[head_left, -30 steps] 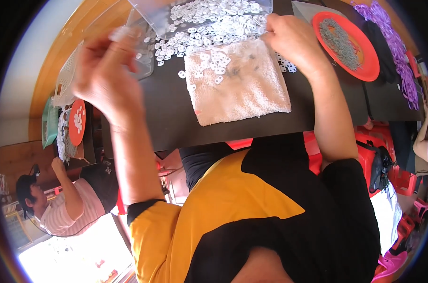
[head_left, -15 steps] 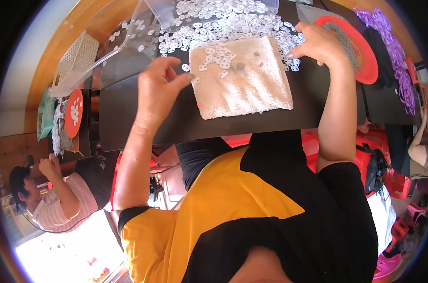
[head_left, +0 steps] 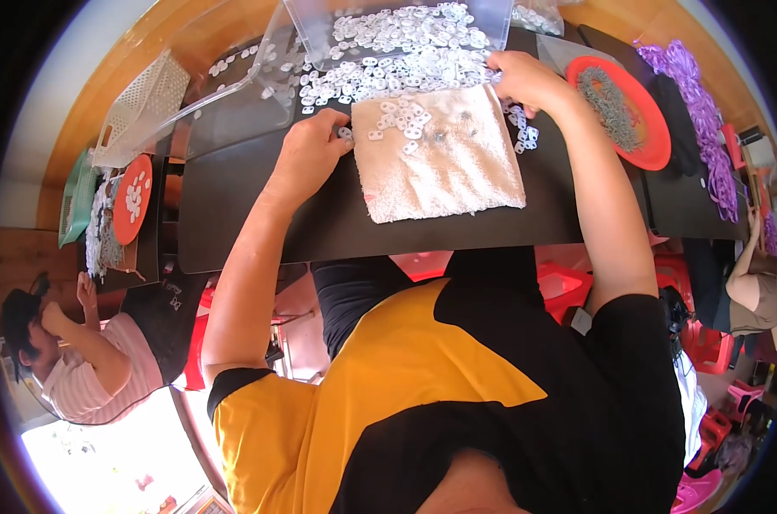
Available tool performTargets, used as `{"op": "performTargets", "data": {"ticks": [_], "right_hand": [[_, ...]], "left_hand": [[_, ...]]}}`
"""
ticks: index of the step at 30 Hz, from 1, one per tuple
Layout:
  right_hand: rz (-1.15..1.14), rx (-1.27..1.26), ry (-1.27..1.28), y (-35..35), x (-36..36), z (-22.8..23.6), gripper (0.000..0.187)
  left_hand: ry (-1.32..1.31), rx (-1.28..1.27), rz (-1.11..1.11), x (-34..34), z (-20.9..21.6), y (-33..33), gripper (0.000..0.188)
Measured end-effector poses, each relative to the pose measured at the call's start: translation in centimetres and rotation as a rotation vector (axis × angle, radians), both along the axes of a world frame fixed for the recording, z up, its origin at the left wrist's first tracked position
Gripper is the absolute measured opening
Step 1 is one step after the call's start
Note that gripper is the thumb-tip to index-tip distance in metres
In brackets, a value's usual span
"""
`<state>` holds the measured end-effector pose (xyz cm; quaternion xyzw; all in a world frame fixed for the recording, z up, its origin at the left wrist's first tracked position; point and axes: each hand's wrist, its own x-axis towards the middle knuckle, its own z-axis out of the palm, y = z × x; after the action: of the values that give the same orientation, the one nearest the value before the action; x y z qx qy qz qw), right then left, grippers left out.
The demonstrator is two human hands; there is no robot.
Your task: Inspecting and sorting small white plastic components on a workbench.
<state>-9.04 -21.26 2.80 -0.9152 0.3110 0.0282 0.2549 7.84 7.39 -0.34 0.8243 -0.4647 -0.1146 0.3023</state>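
Note:
A beige towel cloth (head_left: pixel 448 180) lies on the dark table before me, with several small white oval plastic pieces with two holes (head_left: pixel 403 116) on its upper left. At the cloth's left edge is my left hand (head_left: pixel 311 150), its thumb and forefinger apart beside a single white piece (head_left: pixel 345 134). My right hand (head_left: pixel 525 81) reaches over the cloth's upper right corner, fingertips at the edge of the white pile (head_left: pixel 414 68); its fingers are bent but apart, and their undersides are hidden. More loose pieces (head_left: pixel 525 133) lie below that hand.
A clear plastic bin (head_left: pixel 316 34) with white pieces stands at the back. An orange-red plate (head_left: pixel 654 128) holding grey small parts lies right, near purple cord (head_left: pixel 705 128). Left are a white perforated basket (head_left: pixel 140 111), a green basket (head_left: pixel 78 201) and another person (head_left: pixel 114 351).
My right hand has moved left to the cloth's upper right corner. My left hand has come in closer to the cloth's left edge. The view has shifted slightly.

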Motion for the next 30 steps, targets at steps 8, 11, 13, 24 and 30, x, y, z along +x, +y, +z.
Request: {"op": "performTargets", "data": {"ticks": [8, 11, 13, 24, 30], "right_hand": [[0.293, -0.564, -0.27, 6.4, 4.5, 1.2, 0.018], [0.556, -0.386, -0.222, 10.3, 6.3, -0.4, 0.014], [0.613, -0.44, -0.25, 10.7, 6.6, -1.3, 0.009], [0.484, -0.402, -0.282, 7.2, 2.3, -2.0, 0.012], [0.36, -0.313, -0.698, 5.0, -0.1, 0.3, 0.012]], "left_hand": [[-0.01, -0.033, 0.06, 0.2, -1.1, -0.4, 0.022], [0.028, -0.054, 0.072, 0.3, -1.2, -0.4, 0.021], [0.032, -0.1, 0.097, 0.1, -1.2, -0.3, 0.02], [-0.012, -0.376, -0.066, -5.3, -0.1, -2.5, 0.019], [-0.301, -0.327, -0.243, -7.4, 0.9, -4.7, 0.013]]}}
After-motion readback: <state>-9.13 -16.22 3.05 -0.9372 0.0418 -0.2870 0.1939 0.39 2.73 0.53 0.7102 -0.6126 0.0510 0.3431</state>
